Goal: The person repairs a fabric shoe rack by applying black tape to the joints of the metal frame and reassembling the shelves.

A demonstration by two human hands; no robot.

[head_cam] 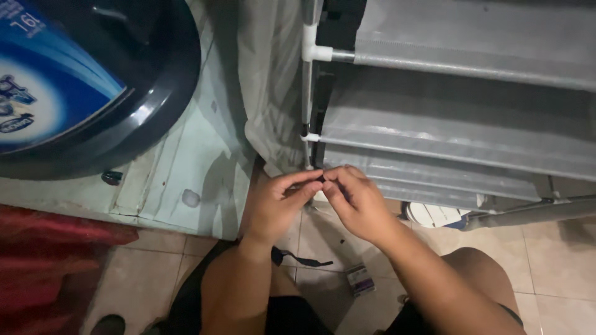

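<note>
Pinching small black piece [321,178] between fingers [310,180] of both hands

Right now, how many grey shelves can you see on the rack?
4: top shelf, second, third, lowest, stacked downward beside the hands. More may be hidden above.

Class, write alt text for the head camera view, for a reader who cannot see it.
Two bare hands, the left hand and the right hand, pinch a small dark piece between their fingers beside the upright pole of a grey fabric shelf rack. A dark strap and a small box lie on the tiled floor below.
</note>
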